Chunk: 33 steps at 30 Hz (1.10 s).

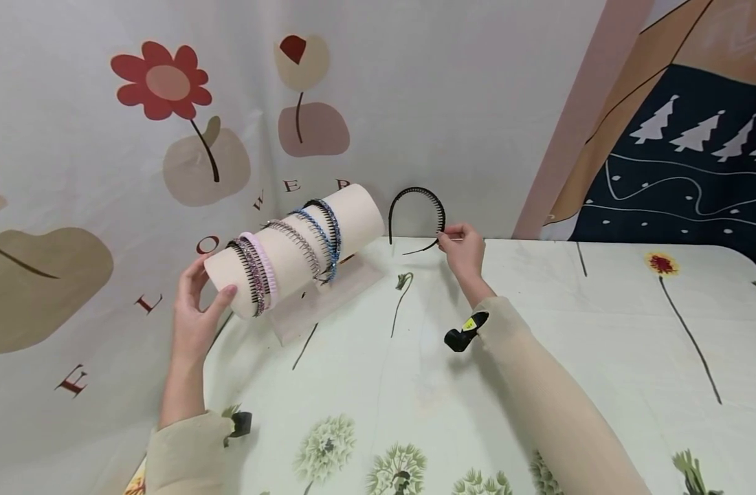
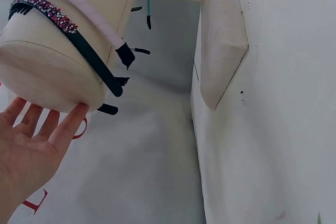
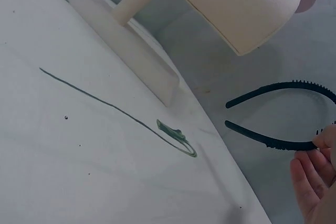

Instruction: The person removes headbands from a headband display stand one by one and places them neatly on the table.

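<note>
A cream headband stand (image 1: pixel 297 251), a padded roll on a post and flat base (image 1: pixel 328 302), stands on the table at the middle left. My left hand (image 1: pixel 195 313) holds its left end, thumb on the near rim and fingers at the far side; in the left wrist view the fingertips touch the end's edge. Around the roll sit several headbands, among them a pale pink one (image 1: pixel 258 265), one with pink sparkle beads (image 2: pixel 55 14) and a blue one (image 1: pixel 333 230). To the right, my right hand (image 1: pixel 466 254) pinches one side of a black toothed headband (image 1: pixel 417 190), apart from the roll.
The table (image 1: pixel 601 330) has a cloth printed with flowers and dandelions. Behind it hangs a pale backdrop (image 1: pixel 464 103) with printed flowers and letters. A dark printed fabric (image 1: pixel 687 158) with white trees is at the far right. Black wrist straps (image 1: pixel 467 332) show at the sleeves.
</note>
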Tool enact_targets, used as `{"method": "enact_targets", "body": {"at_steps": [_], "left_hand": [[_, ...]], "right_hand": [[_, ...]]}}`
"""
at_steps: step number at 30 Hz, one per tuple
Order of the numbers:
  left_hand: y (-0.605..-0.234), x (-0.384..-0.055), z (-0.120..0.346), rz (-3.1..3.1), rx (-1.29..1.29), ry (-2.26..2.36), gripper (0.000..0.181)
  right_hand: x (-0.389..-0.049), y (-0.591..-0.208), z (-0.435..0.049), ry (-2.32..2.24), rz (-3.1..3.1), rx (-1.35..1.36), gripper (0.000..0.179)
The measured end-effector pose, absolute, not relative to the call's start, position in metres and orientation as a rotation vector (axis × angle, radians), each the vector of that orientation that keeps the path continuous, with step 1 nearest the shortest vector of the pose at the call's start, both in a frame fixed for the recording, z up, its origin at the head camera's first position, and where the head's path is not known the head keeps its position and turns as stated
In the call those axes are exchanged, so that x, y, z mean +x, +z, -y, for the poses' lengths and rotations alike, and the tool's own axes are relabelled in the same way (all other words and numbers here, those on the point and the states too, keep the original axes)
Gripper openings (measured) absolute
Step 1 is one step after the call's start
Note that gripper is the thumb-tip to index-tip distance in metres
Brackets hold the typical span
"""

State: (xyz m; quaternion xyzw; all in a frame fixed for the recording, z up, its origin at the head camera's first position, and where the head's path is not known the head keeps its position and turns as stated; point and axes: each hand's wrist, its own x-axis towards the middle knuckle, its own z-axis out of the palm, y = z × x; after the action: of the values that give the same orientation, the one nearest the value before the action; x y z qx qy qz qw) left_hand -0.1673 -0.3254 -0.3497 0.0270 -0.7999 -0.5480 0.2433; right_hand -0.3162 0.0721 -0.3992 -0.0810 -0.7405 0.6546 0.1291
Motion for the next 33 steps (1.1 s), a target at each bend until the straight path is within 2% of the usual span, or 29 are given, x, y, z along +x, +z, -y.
{"method": "enact_targets", "body": {"at_steps": [33], "left_hand": [[-0.35, -0.167, 0.323, 2.207, 0.089, -1.46, 0.067]], "right_hand": [[-0.312, -0.42, -0.107, 1.934, 2.13, -0.321, 0.024]]}}
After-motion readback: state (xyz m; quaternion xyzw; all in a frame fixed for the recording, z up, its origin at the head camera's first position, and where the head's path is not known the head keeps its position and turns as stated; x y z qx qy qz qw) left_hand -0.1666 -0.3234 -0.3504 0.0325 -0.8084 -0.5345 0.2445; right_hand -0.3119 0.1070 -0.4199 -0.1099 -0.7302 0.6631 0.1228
